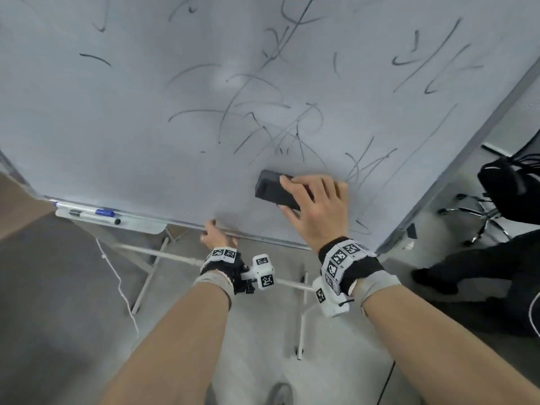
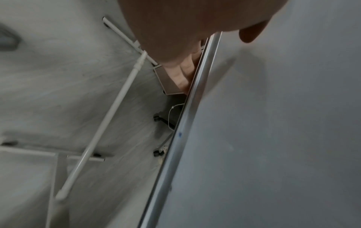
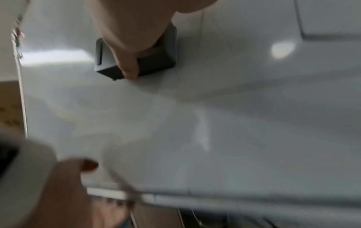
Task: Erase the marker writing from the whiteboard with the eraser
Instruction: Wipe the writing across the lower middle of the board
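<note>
Both hands are on the whiteboard (image 1: 122, 118). Right of centre in the head view, the right hand (image 1: 315, 206) grips the dark eraser (image 1: 274, 190), fingers curled over it, pressing it flat against the board just below black marker scribbles (image 1: 263, 118). At lower centre, the left hand (image 1: 214, 236) clasps the board's bottom frame edge (image 2: 195, 100), thumb in front. Markers (image 1: 96, 213) lie in the tray at lower left.
</note>
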`<action>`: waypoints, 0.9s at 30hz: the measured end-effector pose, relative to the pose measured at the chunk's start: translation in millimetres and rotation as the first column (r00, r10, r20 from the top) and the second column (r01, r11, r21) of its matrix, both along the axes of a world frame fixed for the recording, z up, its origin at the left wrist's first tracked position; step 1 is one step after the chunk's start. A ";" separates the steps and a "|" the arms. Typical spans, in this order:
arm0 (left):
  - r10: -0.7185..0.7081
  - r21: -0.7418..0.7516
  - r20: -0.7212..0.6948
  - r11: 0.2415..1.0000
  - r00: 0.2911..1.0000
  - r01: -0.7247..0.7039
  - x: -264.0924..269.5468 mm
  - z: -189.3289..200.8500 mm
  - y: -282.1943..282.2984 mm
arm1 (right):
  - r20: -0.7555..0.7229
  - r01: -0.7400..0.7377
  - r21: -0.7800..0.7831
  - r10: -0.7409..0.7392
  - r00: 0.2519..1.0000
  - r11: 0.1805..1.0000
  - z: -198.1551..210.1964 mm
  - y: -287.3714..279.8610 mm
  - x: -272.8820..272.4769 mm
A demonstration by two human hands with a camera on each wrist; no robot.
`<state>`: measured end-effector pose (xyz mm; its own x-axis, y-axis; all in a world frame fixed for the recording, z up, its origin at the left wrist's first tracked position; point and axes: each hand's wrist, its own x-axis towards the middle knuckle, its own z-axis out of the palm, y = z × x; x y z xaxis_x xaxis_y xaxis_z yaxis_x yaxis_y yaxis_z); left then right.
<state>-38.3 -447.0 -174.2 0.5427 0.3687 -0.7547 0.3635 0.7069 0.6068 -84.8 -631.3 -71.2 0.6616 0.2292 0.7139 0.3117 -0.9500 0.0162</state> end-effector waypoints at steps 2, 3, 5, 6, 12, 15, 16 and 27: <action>-0.021 -0.001 -0.011 1.000 1.000 0.021 0.4 2.3 -17.6 | 0.080 0.034 0.079 -0.040 0.996 0.996 33.8 -2.7 12.1; -0.052 -0.016 -0.011 0.999 0.999 0.052 -1.9 3.3 -28.4 | 0.105 0.047 0.108 -0.059 0.993 0.993 44.6 -3.9 17.1; -0.125 -0.056 0.015 0.990 0.992 0.126 -7.1 -0.2 -49.1 | 0.111 0.050 0.097 -0.061 0.992 0.994 50.2 -10.3 22.7; -0.148 -0.092 0.032 0.984 0.989 0.150 -9.5 -0.7 -57.3 | 0.104 0.036 0.057 -0.042 0.994 0.998 44.5 -16.1 22.9; -0.128 -0.117 0.126 0.983 0.984 0.142 -11.8 -11.0 -59.4 | -0.225 -0.065 -0.233 0.011 0.974 0.970 -49.9 -58.5 -18.7; -0.085 -0.119 0.119 0.988 0.989 0.100 -14.3 -14.1 -63.3 | -0.276 -0.078 -0.227 0.012 0.961 0.971 -56.9 -68.3 -27.5; -0.077 -0.109 0.099 0.990 0.992 0.087 -15.3 -9.0 -68.3 | -0.258 -0.080 -0.211 0.024 0.966 0.974 -48.6 -71.9 -25.9; -0.228 -0.084 0.055 0.969 0.972 0.232 -28.8 -3.8 -116.3 | 0.133 0.041 0.069 -0.050 0.990 0.997 45.1 -111.7 3.2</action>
<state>-67.2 -563.3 -177.9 0.6387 0.1625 -0.7521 0.4966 0.6596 0.5642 -81.5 -743.0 -26.1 0.5672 0.1503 0.8098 0.2672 -0.9636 -0.0083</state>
